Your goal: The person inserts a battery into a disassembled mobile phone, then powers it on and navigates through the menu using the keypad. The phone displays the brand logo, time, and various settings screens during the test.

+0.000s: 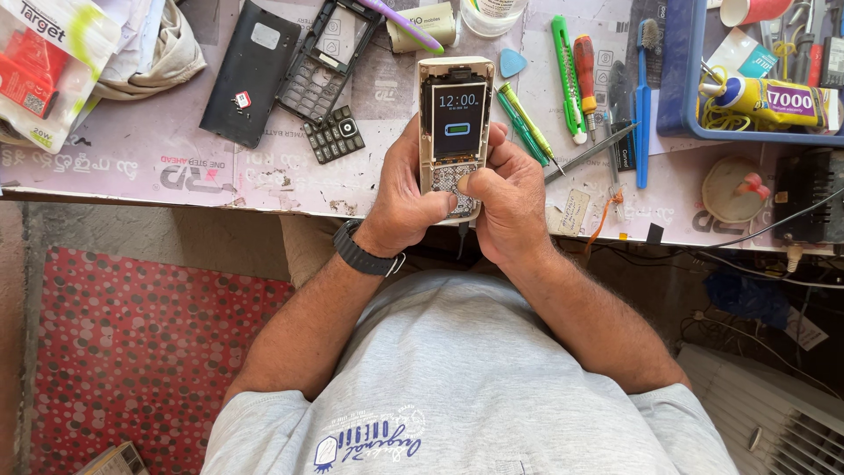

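Both hands cradle the stripped phone upright over the counter edge, left hand in a close grip steadying its side while right hand thumbs the bare keypad, lit screen facing up for reading.

A small phone-repair workshop.

The counter at the top of the frame is strewn with a black back cover, a bare phone frame, a loose keypad, screwdrivers, tweezers, a blue brush and a blue tray of supplies at upper right.
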